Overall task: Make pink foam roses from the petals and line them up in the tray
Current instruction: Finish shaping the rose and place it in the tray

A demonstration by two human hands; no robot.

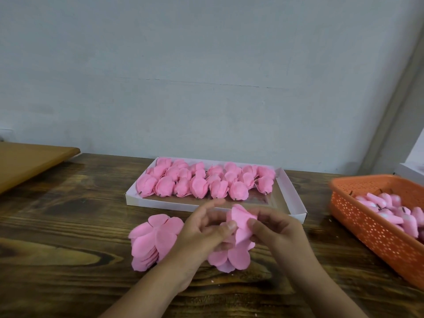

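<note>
You are in the middle of building a rose: your left hand [206, 228] and right hand [273, 230] both pinch the soft pink foam petals [241, 223], held just above the dark wooden desk [68, 226]. Next, I think, wrap the petals tight, then put the rose in the white cardboard tray [296, 203], close behind your hands, beside the finished pink roses [202, 182].

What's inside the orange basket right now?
The orange basket holds pink rose buds with dark stems, piled loosely. Its near wall hides lower layers, and the frame edge crops the rest.
</note>
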